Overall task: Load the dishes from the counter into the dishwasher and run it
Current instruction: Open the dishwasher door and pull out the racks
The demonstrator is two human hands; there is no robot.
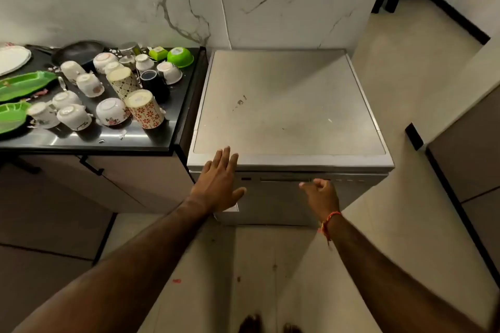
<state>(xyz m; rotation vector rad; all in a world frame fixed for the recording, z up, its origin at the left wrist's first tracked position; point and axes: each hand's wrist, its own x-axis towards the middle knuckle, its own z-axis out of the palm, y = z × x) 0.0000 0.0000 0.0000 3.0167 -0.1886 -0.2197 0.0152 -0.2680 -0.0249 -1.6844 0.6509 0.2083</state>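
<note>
Dishwasher (289,105) stands closed, dishes (108,89) waiting at ten o'clock; flat left hand (219,184) braces its top edge, loosely curled, empty right hand (320,193) nears the door handle (284,179), probably to pull next.

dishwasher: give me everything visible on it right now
The dishwasher is a freestanding silver-grey box, metallic-looking, standing on the floor against the marble wall, just right of the black counter. Its flat top is dull, with a few small marks and specks. The door is closed; along its upper front edge run a recessed handle slot and small controls. The left hand lies flat with straight fingers over the front-left corner. The right hand, fingers curled, reaches at the handle slot; whether it grips is unclear.
</note>
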